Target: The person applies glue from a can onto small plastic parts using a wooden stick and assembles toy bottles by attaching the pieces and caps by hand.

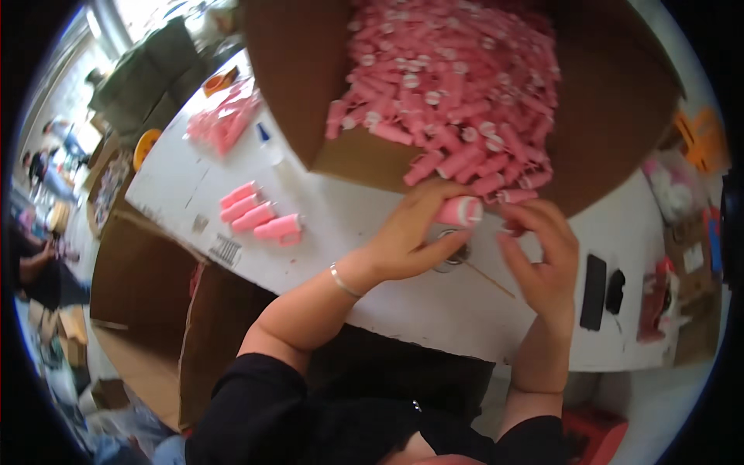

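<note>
Holding one small pink plastic cylinder with a white end cap (460,210), the left hand (407,236) closes its fingers around the body of the piece, just near of the spill at the box mouth. The right hand (542,256) sits just beside it with fingers spread and slightly curled, gripping nothing; its fingertips (518,215) hover near the capped end. The step in hand appears to be picking and handling a single piece drawn from the heap of pink cylinders (457,93) in the large brown cardboard box (620,116). Judged from this, the next move calls for a steady hold by the left hand while the right hand meets the capped end.

A row of four finished-looking pink cylinders (260,213) lies to the left on the white desk (403,302). Open room lies between that row and the hands. The near desk edge runs close under the wrists. To the right, a flat black device (594,292) limits room.
</note>
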A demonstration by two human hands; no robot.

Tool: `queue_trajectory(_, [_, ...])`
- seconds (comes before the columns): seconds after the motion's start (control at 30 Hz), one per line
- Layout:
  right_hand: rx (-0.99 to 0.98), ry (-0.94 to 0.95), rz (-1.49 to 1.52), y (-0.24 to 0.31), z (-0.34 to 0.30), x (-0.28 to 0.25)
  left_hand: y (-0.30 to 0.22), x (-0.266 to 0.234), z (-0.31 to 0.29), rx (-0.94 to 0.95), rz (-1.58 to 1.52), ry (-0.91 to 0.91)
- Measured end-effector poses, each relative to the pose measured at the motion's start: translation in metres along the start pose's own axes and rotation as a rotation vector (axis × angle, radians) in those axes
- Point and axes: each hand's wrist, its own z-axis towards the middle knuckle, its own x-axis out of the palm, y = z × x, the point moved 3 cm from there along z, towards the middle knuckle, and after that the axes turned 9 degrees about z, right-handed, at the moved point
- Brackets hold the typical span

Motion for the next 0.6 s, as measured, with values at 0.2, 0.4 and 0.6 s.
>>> queue_trajectory(0.2, [-0.161, -0.002, -0.045, 0.008, -0.005, 0.004, -0.011, 0.005, 0.01, 0.137, 0.124, 0.07])
queue_trajectory(0.4, [-0.196, -0.012, -0.05, 0.008, -0.01, 0.006, -0.016, 0.006, 0.008, 0.192, 0.164, 0.063])
queue_trajectory(0.6, [-0.209, 0.007, -0.12, 0.004, -0.013, 0.007, -0.018, 0.007, 0.009, 0.219, 0.3, 0.057])
